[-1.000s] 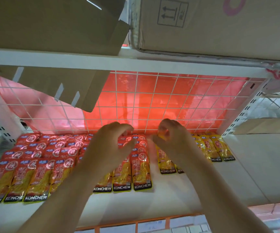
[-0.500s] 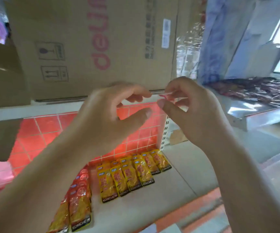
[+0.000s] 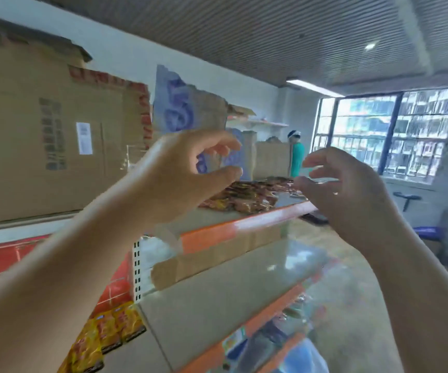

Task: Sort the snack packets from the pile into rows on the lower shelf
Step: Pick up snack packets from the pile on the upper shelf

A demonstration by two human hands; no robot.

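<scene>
Hands up in front of you, both bare and neither holding a thing. Your left hand has thumb and fingers curved into a loose C with a clear gap between them, nothing inside it. Your right hand mirrors it, its fingers spread and loosely bent, the tips smeared by blur, so fine detail there is lost. The two hands are near each other but apart.

Between and just beyond them lies the pile of snack packets, heaped on the upper shelf with the orange front edge; your left thumb covers the pile's near-left corner, and your right hand hides its far end. Colours read brown, red and yellow, but no print can be made out.

Down at the bottom left, the lower shelf shows only a few yellow and red packets laid side by side; your left forearm and the frame edge cut off the others.

Big cardboard boxes fill the left, their labels too soft to read. A person in a teal top stands far back near the window, partly behind a box.
</scene>
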